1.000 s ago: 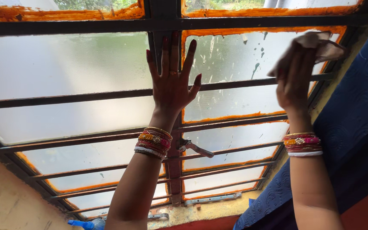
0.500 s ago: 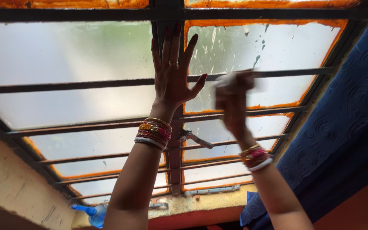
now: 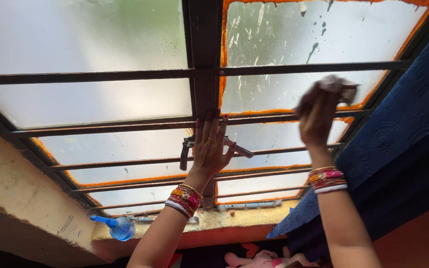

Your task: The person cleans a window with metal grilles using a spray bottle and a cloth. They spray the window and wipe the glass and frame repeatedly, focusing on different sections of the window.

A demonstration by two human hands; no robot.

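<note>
- At the far left I see a pale plastered wall running down under the window, with a blue spray bottle lying on the sill at its lower end.
- The left pane is frosted glass, crossed by dark horizontal bars.
- My left hand lies flat against the dark centre post, fingers straight and close together, gripping nothing; a stack of red and gold bangles sits on that wrist.
- Just behind that hand a metal window latch sticks out from the post, near the fingertips; I cannot tell whether the hand touches it.
- The right pane has an orange painted edge and is speckled with paint marks and streaks.
- My right hand is raised to the lower part of that pane, closed around a crumpled pale cloth that is pressed to the glass between two bars.
- A second stack of bangles circles the right wrist.
- At the far right hangs a dark blue patterned curtain, and below the sill part of a pink soft toy shows.
</note>
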